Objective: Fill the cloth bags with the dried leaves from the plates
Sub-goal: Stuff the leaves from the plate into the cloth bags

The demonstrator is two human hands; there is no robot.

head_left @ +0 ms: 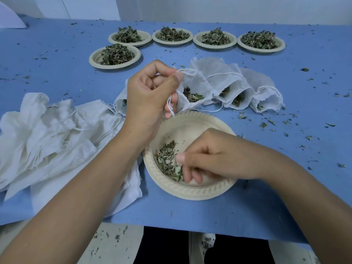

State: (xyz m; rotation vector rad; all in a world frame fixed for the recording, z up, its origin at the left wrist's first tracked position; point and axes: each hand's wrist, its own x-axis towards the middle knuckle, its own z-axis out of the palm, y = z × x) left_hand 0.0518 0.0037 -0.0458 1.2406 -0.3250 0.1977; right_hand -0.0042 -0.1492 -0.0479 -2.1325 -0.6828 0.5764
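The left hand is raised over the far edge of the near plate. Its thumb and curled fingers pinch the rim and white drawstring of a small white gauzy cloth bag. The bag's mouth is held open toward the person and shows a clump of green leaf pieces inside. The right hand reaches down into the round beige moulded-fibre plate with a rope-patterned rim, at the table's near edge. Its fingers are curled round a pinch of the crumbly grey-green dried leaves that lie only in the plate's left half. Just right of the held bag, a row of filled white bags lies overlapping, leaves showing at their mouths. A rumpled heap of empty white cloth bags sits at the left. Five more beige plates, heaped with dark leaves, stand farther back on the blue table cover, which is strewn with leaf crumbs.
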